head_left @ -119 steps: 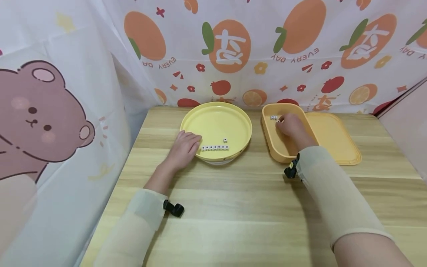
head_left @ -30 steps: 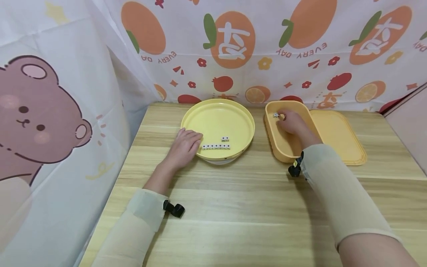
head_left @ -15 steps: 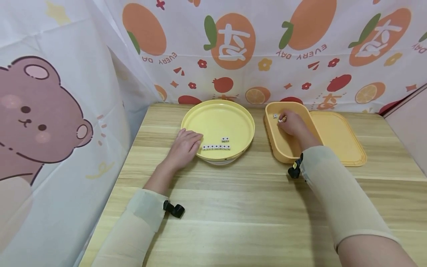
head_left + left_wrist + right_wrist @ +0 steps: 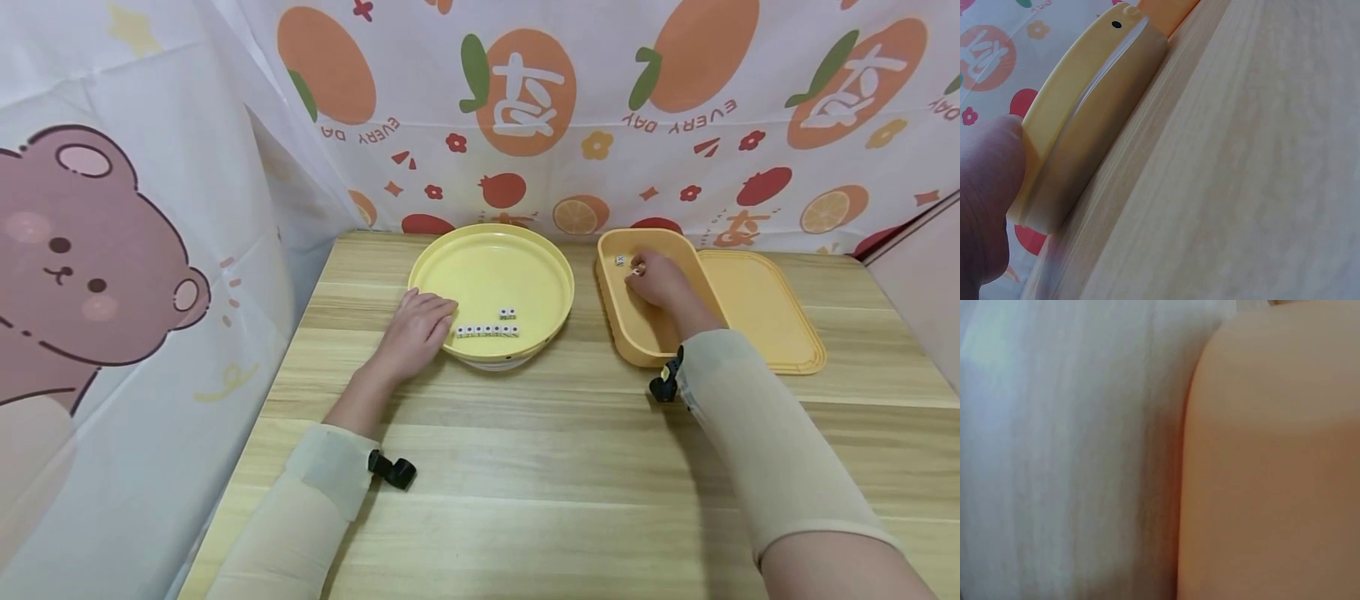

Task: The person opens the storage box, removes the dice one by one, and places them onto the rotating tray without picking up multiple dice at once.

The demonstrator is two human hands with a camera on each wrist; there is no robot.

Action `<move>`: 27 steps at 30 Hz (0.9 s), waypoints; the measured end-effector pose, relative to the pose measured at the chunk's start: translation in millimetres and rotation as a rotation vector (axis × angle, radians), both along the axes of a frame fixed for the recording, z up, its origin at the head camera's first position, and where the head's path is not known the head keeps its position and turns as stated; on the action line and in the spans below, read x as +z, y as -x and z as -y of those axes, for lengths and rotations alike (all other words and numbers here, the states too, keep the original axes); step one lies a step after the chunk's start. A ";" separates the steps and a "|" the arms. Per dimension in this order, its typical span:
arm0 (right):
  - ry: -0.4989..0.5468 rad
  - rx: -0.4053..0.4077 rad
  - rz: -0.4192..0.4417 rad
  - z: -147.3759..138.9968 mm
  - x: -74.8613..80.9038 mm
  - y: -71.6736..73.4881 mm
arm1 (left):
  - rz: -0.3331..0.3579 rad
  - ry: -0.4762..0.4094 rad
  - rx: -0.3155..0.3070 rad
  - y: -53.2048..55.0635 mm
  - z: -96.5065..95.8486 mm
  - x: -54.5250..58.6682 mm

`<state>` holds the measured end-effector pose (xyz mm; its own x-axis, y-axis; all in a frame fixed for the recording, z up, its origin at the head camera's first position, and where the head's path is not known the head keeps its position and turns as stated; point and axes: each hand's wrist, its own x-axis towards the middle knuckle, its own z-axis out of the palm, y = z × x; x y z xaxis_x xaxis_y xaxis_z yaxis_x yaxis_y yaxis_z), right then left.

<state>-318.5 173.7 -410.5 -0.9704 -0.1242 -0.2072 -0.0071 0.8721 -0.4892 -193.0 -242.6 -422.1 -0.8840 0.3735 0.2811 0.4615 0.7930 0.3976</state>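
Note:
My left hand [image 4: 411, 335] holds the near-left rim of a round yellow tray [image 4: 491, 258], fingers over the edge. In the left wrist view, the thumb [image 4: 997, 159] lies against the tray's outer wall [image 4: 1060, 106]. Inside the tray, several white letter beads [image 4: 487, 332] form a straight row, dark holes facing up. Two more beads [image 4: 507, 313] sit side by side behind its right part. My right hand [image 4: 660, 282] reaches into an orange box [image 4: 609, 312] and pinches a small white bead [image 4: 639, 269]. Another bead [image 4: 620, 261] lies to its left on the box floor.
A flat orange lid [image 4: 765, 312] lies on the wooden table [image 4: 525, 467] against the box's right side. Behind the table hangs a fruit-print cloth [image 4: 420, 108], and a bear-print cloth [image 4: 247, 250] hangs on the left. The box wall [image 4: 1272, 487] fills much of the right wrist view.
Over four seconds, a second bead has come beside the lone one behind the row. Lately the right fingers have drawn a bead slightly away from the other in the box. The left hand stays put.

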 end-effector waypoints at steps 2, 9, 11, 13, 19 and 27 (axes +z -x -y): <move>0.022 -0.034 0.009 -0.5 1.5 -1.2 | -0.003 -0.002 -0.002 0.4 0.3 -0.2; 0.035 -0.119 0.022 -0.3 10.7 -5.0 | -0.003 -0.005 -0.010 -0.6 0.0 1.3; 0.037 -0.131 -0.032 1.3 15.9 -5.4 | -0.001 -0.004 -0.010 -0.3 0.4 1.3; 0.033 -0.126 -0.122 5.4 22.7 -5.7 | -0.005 -0.003 -0.009 0.3 0.9 1.3; 0.074 -0.015 -0.339 37.4 44.7 -10.1 | 0.002 0.002 -0.004 0.7 0.9 3.6; 0.154 0.290 -0.499 103.8 53.1 -29.9 | 0.016 0.003 -0.004 -0.7 -0.7 3.4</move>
<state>-288.7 69.9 -357.4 -0.8678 -0.3910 0.3066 -0.4959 0.7195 -0.4863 -192.3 -241.9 -418.7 -0.8867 0.3782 0.2661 0.4587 0.7922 0.4025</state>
